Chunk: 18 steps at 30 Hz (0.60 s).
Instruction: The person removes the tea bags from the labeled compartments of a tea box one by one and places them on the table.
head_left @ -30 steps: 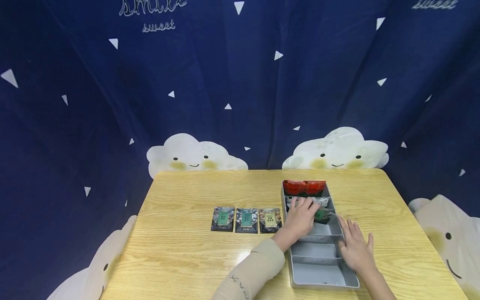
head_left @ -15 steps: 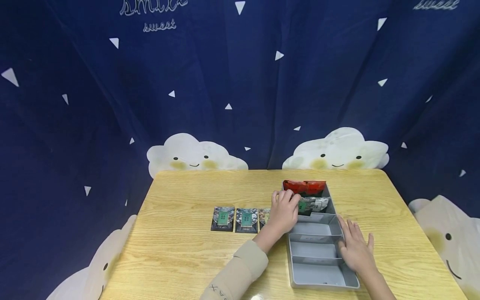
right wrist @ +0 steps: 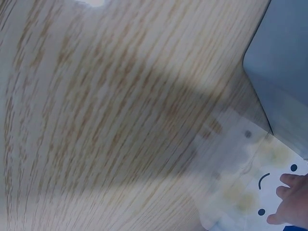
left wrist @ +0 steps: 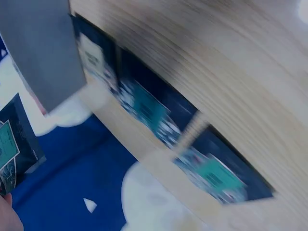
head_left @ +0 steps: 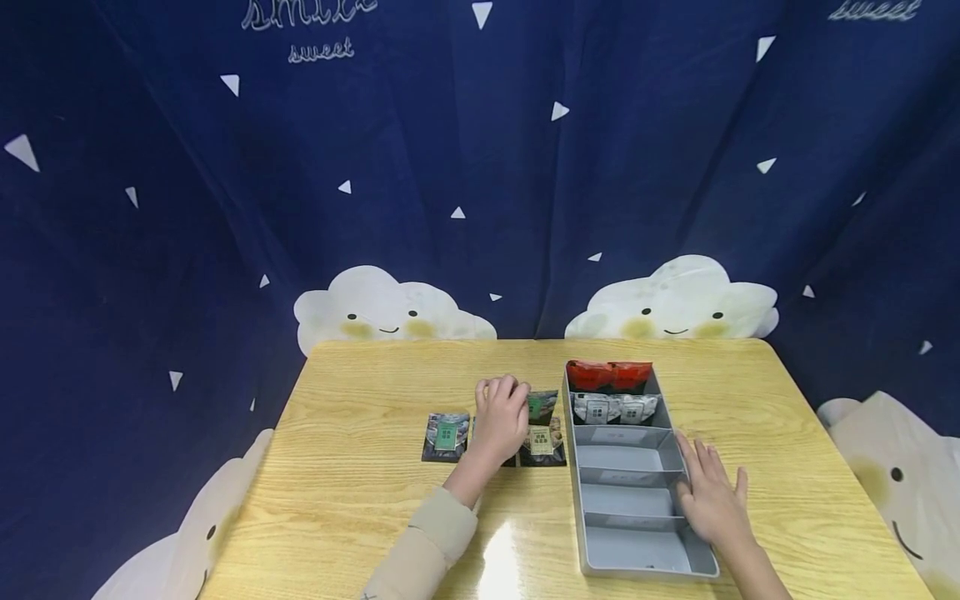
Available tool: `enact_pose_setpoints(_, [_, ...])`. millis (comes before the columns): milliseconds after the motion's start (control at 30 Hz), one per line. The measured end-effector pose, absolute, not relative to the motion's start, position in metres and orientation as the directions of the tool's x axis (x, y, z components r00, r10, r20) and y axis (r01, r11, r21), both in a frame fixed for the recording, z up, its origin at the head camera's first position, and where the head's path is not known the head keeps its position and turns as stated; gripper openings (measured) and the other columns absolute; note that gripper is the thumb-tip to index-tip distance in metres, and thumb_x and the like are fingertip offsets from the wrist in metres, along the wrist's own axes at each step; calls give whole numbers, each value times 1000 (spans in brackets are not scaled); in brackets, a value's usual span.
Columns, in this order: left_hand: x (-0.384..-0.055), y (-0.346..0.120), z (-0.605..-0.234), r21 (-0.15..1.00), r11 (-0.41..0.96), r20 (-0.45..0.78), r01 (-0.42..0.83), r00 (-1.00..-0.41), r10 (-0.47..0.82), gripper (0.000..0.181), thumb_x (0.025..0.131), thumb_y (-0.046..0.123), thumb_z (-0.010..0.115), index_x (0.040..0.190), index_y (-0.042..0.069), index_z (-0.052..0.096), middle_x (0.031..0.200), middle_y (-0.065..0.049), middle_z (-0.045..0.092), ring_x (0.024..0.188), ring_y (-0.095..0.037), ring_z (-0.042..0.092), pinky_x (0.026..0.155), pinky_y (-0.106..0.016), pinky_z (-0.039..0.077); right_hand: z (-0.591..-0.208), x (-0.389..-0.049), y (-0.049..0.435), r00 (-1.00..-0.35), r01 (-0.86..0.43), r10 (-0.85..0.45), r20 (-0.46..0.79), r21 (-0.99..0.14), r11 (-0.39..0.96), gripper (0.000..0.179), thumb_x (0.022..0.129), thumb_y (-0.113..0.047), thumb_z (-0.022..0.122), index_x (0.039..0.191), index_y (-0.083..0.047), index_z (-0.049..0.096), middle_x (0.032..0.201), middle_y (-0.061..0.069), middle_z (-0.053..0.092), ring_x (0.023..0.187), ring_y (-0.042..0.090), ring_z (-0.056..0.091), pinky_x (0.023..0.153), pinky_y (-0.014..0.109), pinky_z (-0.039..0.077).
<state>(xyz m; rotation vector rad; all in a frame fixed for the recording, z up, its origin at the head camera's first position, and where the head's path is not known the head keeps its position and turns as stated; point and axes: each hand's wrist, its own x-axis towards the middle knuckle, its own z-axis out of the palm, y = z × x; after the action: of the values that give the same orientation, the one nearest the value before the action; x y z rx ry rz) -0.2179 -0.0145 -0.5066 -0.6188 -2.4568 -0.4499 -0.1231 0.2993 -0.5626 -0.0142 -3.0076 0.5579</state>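
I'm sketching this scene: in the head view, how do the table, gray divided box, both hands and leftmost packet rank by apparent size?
1. Table
2. Gray divided box
3. Left hand and right hand: too alike to rank
4. Leftmost packet

The head camera looks forward and down from above the near side of the wooden table [head_left: 360,525], far enough back to take in left hand [head_left: 498,421], right hand [head_left: 712,500], gray tray [head_left: 651,575] and dark blue curtain [head_left: 450,125]. The left wrist camera faces the tabletop at close range, strongly tilted (the row of packets [left wrist: 149,110] runs diagonally); it shares these, the held packet [left wrist: 19,139] and the tray with the head view. The right wrist camera, also close, faces bare wood and the tray's outer wall, probably its right side.
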Motion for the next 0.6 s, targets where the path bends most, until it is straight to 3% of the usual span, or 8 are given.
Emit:
enact_pose_setpoints(367, [-221, -88, -521, 234, 878, 568, 418, -792, 225, 20, 89, 11, 36, 91, 12, 56, 88, -4, 45, 89, -25, 43, 90, -49, 25, -563, -123, 299, -998, 4, 29, 64, -358, 934, 72, 85, -13, 45, 147, -18, 9, 139, 31, 24, 129, 48, 18, 97, 67, -6])
enact_pose_setpoints(600, [-218, -134, -537, 284, 911, 479, 300, -867, 136, 20, 89, 11, 38, 95, 10, 57, 92, -7, 47, 96, -30, 44, 92, -51, 23, -564, -124, 299, -998, 3, 27, 60, -369, 929, 72, 86, -13, 44, 148, -19, 7, 139, 31, 24, 130, 47, 17, 97, 66, -9])
